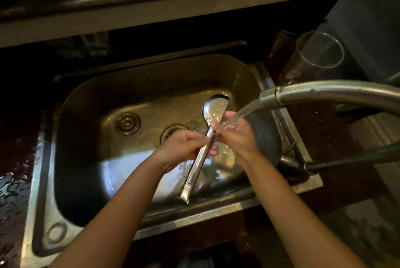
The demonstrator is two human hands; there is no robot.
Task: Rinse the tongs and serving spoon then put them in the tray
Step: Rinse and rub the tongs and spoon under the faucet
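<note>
Centre frame, over sink [91,99]: left hand [184,146] and right hand [238,138] both pinch tongs [201,159] under faucet [324,92] stream, rubbing them clean, likely.

Both bare forearms come in from the near edge and angle toward each other, meeting out in the middle. Left hand [184,144] is curled, fingers pinched on the handle of the long shiny metal serving spoon [203,148]. Right hand [234,135] sits just right of it, knuckles up, fingers folded round the same handle a bit farther out, water running over them.
</note>
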